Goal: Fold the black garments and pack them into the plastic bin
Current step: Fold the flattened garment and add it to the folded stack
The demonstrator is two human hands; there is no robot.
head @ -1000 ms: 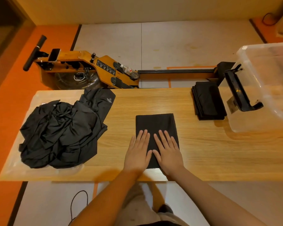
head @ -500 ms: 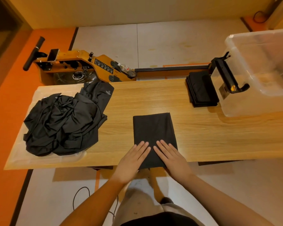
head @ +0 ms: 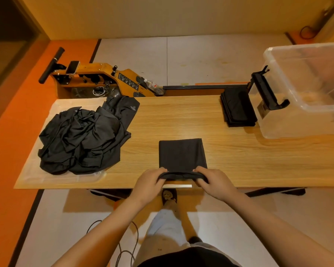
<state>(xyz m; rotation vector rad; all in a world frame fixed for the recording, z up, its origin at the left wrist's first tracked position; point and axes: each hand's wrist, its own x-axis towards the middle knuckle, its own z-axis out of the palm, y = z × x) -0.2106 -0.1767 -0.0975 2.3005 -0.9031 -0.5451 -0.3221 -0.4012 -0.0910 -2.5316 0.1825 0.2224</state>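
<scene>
A half-folded black garment lies flat on the wooden table near its front edge. My left hand grips the garment's near left corner and my right hand grips the near right corner; the near edge is lifted and bunched between them. A heap of unfolded black garments sits on a clear plastic sheet at the table's left. A stack of folded black garments lies at the far right, beside the clear plastic bin.
A black clamp-like stand sits against the bin's left wall. Behind the table stands an orange rowing machine with a long rail. A cable lies on the floor by my legs.
Both hands slid back from lying flat on the garment to its near edge, then curled round the two near corners and raised that edge.
</scene>
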